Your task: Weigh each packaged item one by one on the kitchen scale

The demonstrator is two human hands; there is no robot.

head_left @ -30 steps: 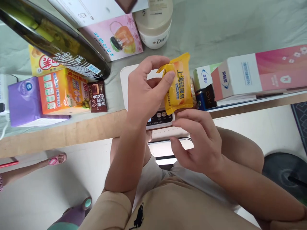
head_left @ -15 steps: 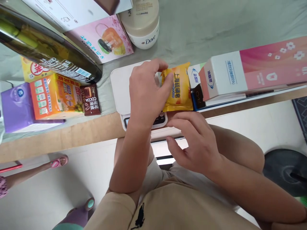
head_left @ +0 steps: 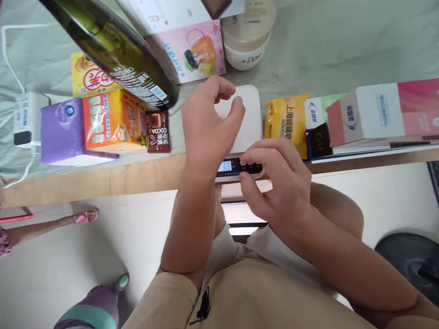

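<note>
The scale sits at the desk's front edge; the soap packet lies just right of it; the cocoa sachet lies left; the cream jar stands behind.

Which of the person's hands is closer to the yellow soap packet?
The right hand. It is at the scale's buttons, just below the yellow soap packet. The left hand hovers over the scale's platform, farther to the packet's left.
</note>
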